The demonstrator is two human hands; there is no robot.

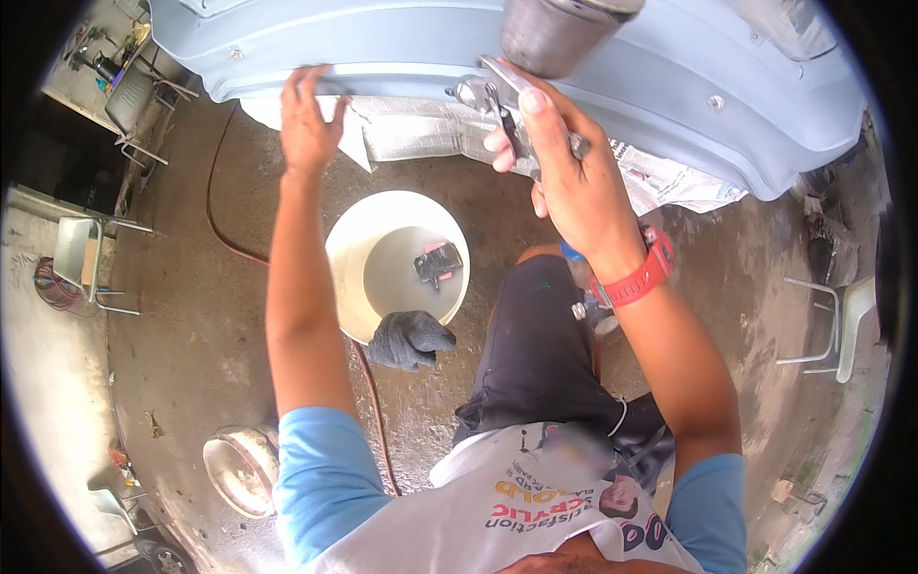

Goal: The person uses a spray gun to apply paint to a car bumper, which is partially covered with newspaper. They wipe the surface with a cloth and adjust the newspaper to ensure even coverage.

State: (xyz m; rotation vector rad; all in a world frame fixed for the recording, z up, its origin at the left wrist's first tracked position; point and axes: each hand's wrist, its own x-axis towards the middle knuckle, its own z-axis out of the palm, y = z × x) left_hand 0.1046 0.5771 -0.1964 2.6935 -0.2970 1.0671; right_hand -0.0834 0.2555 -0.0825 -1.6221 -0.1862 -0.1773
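A metal spray gun is gripped in my right hand, with fingers wrapped around its handle and trigger. Its grey metal cup stands above it at the top of the view. Stretched out to the left, my left hand has its fingers apart and holds nothing. Its fingertips are at the lower edge of a light blue car body panel; whether they touch it I cannot tell. Sheets of newspaper hang below the panel, behind the spray gun.
A cream bucket stands below my hands, with a black and pink item inside and a dark grey cloth over its rim. A reddish hose crosses the wet floor. Chairs stand at both sides; a round container sits lower left.
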